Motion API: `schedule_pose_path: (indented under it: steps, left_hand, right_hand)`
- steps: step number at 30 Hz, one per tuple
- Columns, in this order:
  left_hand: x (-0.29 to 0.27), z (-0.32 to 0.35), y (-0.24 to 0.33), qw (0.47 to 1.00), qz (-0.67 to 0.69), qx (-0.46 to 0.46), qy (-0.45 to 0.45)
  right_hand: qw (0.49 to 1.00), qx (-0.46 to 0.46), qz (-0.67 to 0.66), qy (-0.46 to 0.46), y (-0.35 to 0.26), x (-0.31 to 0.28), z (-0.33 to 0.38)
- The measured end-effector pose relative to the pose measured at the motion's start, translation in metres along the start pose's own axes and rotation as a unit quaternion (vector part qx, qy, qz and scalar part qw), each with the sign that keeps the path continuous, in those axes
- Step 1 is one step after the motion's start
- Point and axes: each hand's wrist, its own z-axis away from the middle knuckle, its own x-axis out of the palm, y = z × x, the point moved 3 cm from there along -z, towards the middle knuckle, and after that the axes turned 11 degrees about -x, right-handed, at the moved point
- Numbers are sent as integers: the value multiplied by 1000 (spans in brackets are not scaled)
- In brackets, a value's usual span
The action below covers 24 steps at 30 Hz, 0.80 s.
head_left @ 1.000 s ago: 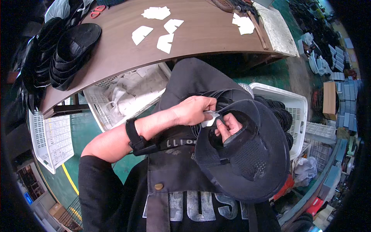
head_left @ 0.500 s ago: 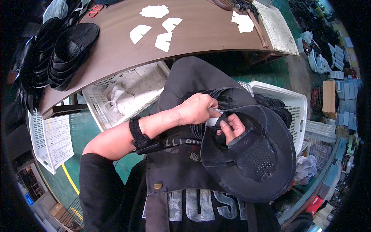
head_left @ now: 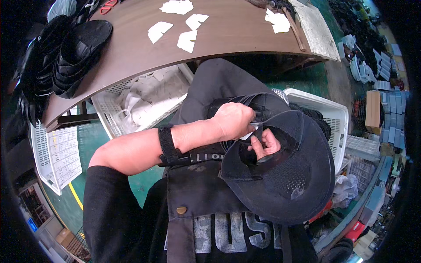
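A black hat (head_left: pixel 287 168) with a wide brim and a perforated mesh patch lies tilted on my lap, its inside facing up. My left hand (head_left: pixel 234 120) is closed at the hat's far left edge, pinching a small white piece (head_left: pixel 248 133) against the black fabric. Inside the hat, my right hand (head_left: pixel 266 144) is closed, its thumb and fingers gripping the black fabric of the edge close to the white piece. The right forearm is hidden beneath the hat. More black layered pieces (head_left: pixel 263 103) lie on my lap just beyond my hands.
White cut pieces (head_left: pixel 187 40) lie on the brown table (head_left: pixel 237 30), with stacked black hats (head_left: pixel 81 57) at its left end. White crates stand below: one with white material (head_left: pixel 115 122), one with black pieces (head_left: pixel 337 131). Red-handled scissors (head_left: pixel 106 7) lie at the far left.
My left hand has shifted slightly right and turned over the hat's edge. Less of the white piece shows. The hat has moved a little up and left, with my right hand still gripping it.
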Motion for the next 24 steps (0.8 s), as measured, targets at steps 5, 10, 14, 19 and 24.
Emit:
schedule_pose_path:
  steps: [5,10,14,19,24]
  left_hand:
    - [6,-1,1,1000,0,1,1]
    - [4,3,-8,985,146,4,-94]
    - [7,9,3,996,70,-9,-63]
    - [10,8,8,999,-10,21,-28]
    - [-13,10,-2,940,237,-115,-216]
  right_hand:
    - [998,14,-21,50,-3,7,-3]
    - [997,-10,19,79,-17,4,-1]
    - [996,-23,-15,86,-11,8,2]
    - [994,-21,36,96,-19,8,0]
    - [993,18,-14,118,-28,-5,-9]
